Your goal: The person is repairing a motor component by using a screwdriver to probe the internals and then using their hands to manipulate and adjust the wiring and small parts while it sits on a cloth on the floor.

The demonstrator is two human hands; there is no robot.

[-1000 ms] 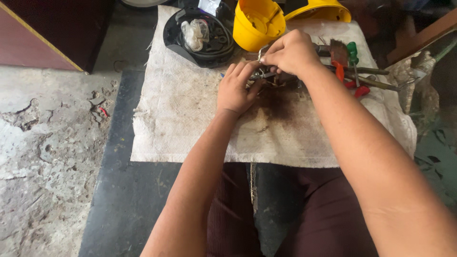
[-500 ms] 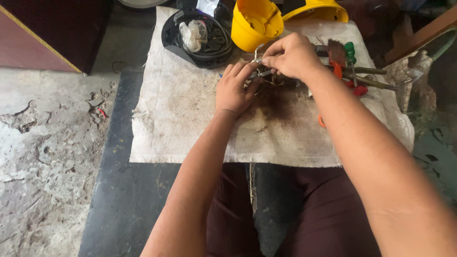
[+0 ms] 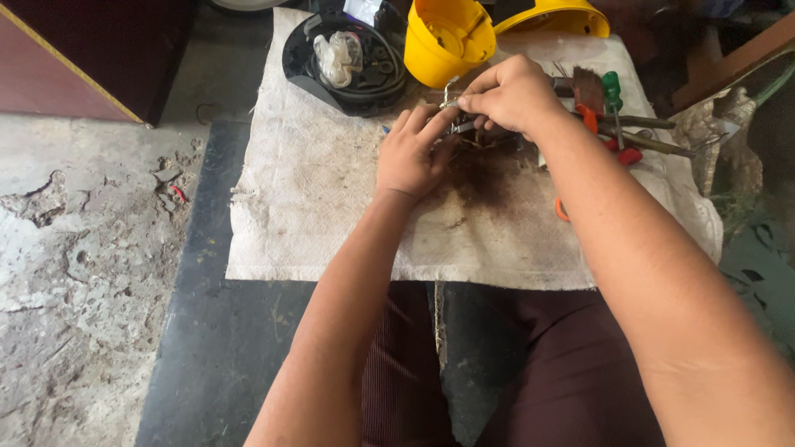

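My left hand (image 3: 410,153) rests on a stained white cloth (image 3: 323,207) and presses its fingers against a small dark metal part (image 3: 480,141) lying under both hands. My right hand (image 3: 513,95) pinches a thin bent metal piece (image 3: 449,89) between thumb and fingers, just above that part. Most of the part is hidden by my fingers.
A black round tray (image 3: 302,66) with a plastic bag and cables sits at the cloth's far left. Two yellow plastic shells (image 3: 443,37) stand behind my hands. Screwdrivers with green and red handles (image 3: 613,108) lie to the right. Cracked concrete floor lies left.
My hands stayed over the same spot on the cloth; the right hand's fingers shifted slightly on the thin metal piece. The view moved a little.
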